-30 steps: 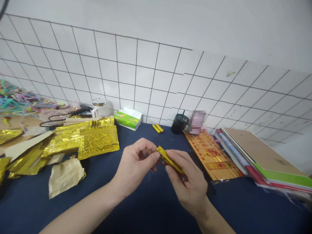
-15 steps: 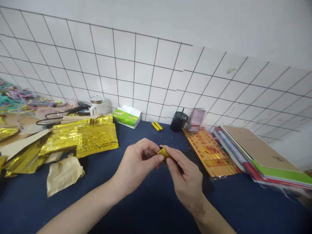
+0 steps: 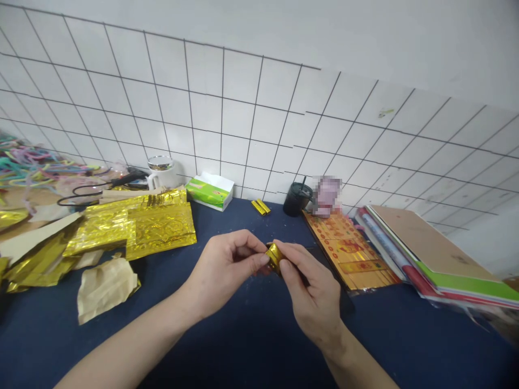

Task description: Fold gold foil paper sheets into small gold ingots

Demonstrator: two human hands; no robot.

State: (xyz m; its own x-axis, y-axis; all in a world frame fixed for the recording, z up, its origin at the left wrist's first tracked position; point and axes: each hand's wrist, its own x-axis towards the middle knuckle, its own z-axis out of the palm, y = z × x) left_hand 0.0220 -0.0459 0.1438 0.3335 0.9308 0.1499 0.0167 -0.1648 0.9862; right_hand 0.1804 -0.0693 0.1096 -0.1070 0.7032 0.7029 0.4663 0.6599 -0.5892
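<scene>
Foil sheets (image 3: 162, 229) end near the left hand (image 3: 221, 270), a narrow band of blue tabletop (image 3: 162, 275) between. 2 gold bars (image 3: 260, 207) lie beyond it. On my feed that hand pinches a folded gold piece (image 3: 274, 255) above the tabletop; the right hand (image 3: 312, 286) pinches its other side, near the left edge of an orange packet (image 3: 357, 254).

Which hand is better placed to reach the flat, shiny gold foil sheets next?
Probably the left hand: it is nearer those gold sheets than the right hand, though both touch the small folded gold foil piece.
</scene>
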